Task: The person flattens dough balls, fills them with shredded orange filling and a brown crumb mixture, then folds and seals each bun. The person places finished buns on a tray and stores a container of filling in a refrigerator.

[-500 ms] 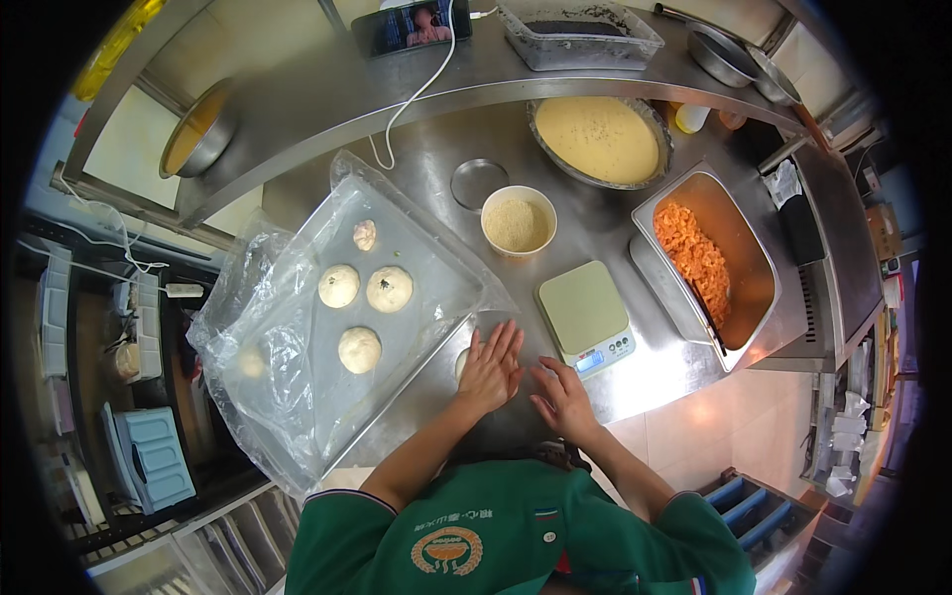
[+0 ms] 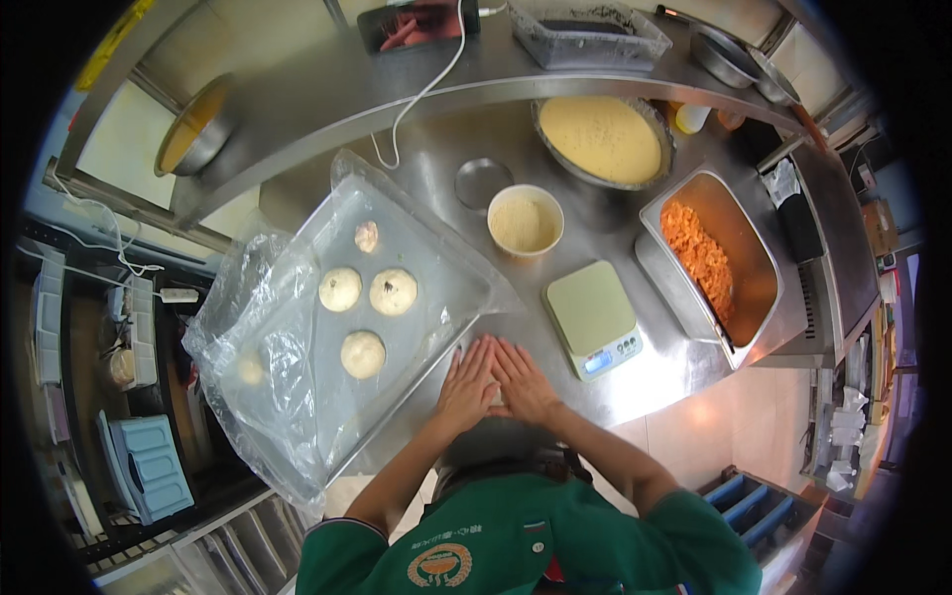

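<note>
At the front edge of the steel counter, my left hand [image 2: 466, 389] and my right hand [image 2: 524, 383] lie side by side, fingers stretched out flat and tips nearly meeting. Whatever is under the palms is hidden. To their left is a metal tray [image 2: 402, 412] in clear plastic film [image 2: 260, 327]. It bears round dough buns, including a plain bun [image 2: 363, 355], a bun with a dark speck on top [image 2: 394, 292] and another pale bun [image 2: 340, 290]. A small pinkish lump [image 2: 366, 237] sits above them. Just right of my hands stands a pale green kitchen scale [image 2: 593, 315].
Beyond the scale are a tub of pale grains [image 2: 526, 220], a round metal ring or lid [image 2: 484, 185] and a bowl of yellow batter [image 2: 602, 139]. A deep steel pan [image 2: 759, 258] of orange shreds stands right. A raised shelf [image 2: 327, 107] holds a phone [image 2: 418, 26] and a plastic box [image 2: 591, 36].
My right hand has moved left to meet my left hand, which has shifted slightly down and left. The pale round piece that peeked out beside my left hand is now hidden.
</note>
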`<state>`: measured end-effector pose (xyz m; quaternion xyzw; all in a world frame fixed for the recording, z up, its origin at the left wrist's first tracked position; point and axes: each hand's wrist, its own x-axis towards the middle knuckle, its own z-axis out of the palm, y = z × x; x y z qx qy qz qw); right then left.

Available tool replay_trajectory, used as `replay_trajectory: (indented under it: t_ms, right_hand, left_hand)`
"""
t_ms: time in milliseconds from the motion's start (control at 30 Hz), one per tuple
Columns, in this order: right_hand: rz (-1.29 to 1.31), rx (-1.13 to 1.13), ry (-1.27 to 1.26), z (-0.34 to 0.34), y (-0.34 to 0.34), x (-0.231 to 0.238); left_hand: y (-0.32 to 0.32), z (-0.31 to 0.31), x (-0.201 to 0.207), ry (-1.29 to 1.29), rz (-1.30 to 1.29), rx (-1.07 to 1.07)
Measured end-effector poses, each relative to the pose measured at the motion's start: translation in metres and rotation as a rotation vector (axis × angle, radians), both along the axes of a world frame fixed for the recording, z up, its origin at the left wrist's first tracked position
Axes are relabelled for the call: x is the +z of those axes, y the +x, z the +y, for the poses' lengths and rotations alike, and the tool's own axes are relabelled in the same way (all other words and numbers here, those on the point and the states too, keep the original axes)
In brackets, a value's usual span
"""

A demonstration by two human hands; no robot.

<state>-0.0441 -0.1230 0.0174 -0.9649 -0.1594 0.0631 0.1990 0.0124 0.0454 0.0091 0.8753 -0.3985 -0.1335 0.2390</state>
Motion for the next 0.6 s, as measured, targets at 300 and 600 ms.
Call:
replay_trajectory:
  t_ms: [300,600]
  right_hand:
    - [0.029,-0.054,-0.148,0.014,-0.046,0.010]
    - [0.125,-0.029,0.051,0.013,-0.074,0.010]
  left_hand:
    - [-0.029,0.023,0.020,0.004,-0.026,-0.194]
    - [-0.044,0.038,0.011,-0.021,0.005,-0.184]
